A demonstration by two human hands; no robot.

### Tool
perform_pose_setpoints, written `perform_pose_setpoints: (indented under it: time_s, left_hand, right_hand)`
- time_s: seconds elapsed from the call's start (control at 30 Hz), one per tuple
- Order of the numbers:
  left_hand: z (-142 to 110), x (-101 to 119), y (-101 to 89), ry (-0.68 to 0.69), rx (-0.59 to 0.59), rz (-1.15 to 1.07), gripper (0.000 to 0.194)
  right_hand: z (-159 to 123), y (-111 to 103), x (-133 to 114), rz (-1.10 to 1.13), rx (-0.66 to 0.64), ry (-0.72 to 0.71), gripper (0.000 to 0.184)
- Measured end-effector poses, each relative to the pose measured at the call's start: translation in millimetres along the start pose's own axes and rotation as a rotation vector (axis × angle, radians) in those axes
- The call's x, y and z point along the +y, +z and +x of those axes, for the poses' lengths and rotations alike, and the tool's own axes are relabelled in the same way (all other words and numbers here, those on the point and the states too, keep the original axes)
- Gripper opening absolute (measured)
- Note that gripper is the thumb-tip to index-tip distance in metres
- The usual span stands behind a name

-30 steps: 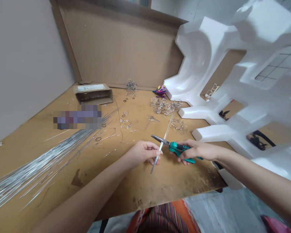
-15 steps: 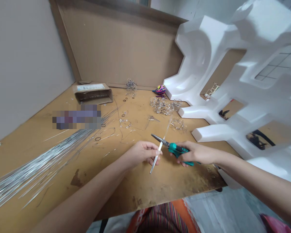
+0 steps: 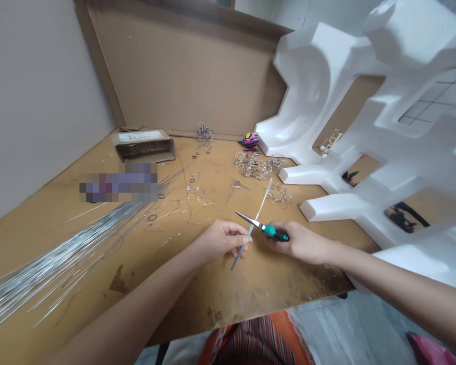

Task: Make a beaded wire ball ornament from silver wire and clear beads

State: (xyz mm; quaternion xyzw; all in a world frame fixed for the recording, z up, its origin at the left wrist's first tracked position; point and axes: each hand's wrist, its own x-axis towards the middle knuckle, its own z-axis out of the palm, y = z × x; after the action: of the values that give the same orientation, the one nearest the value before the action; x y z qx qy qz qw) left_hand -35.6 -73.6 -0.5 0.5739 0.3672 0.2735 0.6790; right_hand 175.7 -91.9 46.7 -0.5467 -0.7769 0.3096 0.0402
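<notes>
My left hand (image 3: 230,237) pinches a thin, straight silvery wire strip (image 3: 265,199) that slants from the near table up toward the coiled wire pieces. Whether it is one strip or several wires side by side I cannot make out. In my right hand (image 3: 294,242) are long-nose pliers (image 3: 270,231) with green and black handles. Their jaws lie across the strip just above my left fingertips, pointing left. Whether the jaws grip the strip is too small to tell. Beyond the strip's far end lies a bent wire ring piece (image 3: 279,194).
A long bundle of silvery wires (image 3: 76,243) covers the table's left. Behind it stands an open cardboard box (image 3: 144,144). Bent wire pieces (image 3: 254,165) and a colourful ball-like item (image 3: 250,139) lie at the back. White moulded foam (image 3: 315,208) borders the right side.
My right hand has turned the pliers, so the lower green handle no longer shows. The strip's far end now stands out more brightly. My left hand has barely moved.
</notes>
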Motion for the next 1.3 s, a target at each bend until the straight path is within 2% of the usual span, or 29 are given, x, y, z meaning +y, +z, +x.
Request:
perform_pose_setpoints:
  time_s: [0.2, 0.4, 0.57, 0.8, 0.97, 1.1, 1.3]
  left_hand:
    - [0.4, 0.5, 3.7, -0.006, 0.020, 0.031, 0.015]
    - [4.0, -5.3, 1.1, -0.007, 0.021, 0.048, 0.018]
    - [6.5, -7.9, -1.9, -0.039, 0.098, 0.030, 0.023]
    - [11.6, -15.1, 5.2, -0.001, 0.153, 0.079, 0.018]
    - [11.7, -18.8, 9.1, 0.018, 0.135, 0.104, 0.015]
    - [10.3, -16.1, 9.9, 0.028, 0.134, 0.108, 0.014]
    - [8.8, -10.1, 9.8, 0.014, 0.174, 0.078, 0.013]
  right_hand:
    - [-3.2, 7.7, -3.7, -0.023, 0.068, 0.036, 0.019]
    - [2.4, 12.2, 0.2, 0.000, 0.081, 0.007, 0.013]
    - [12.9, 14.9, 6.1, 0.002, 0.095, -0.029, 0.009]
    - [21.9, 9.4, 13.1, -0.035, 0.022, -0.010, 0.015]
    - [22.5, 8.3, 15.0, -0.060, -0.006, -0.001, 0.027]
    - [21.0, 11.7, 11.8, -0.084, 0.024, 0.020, 0.016]
    - [21.2, 14.0, 10.0, -0.089, 0.076, -0.020, 0.014]
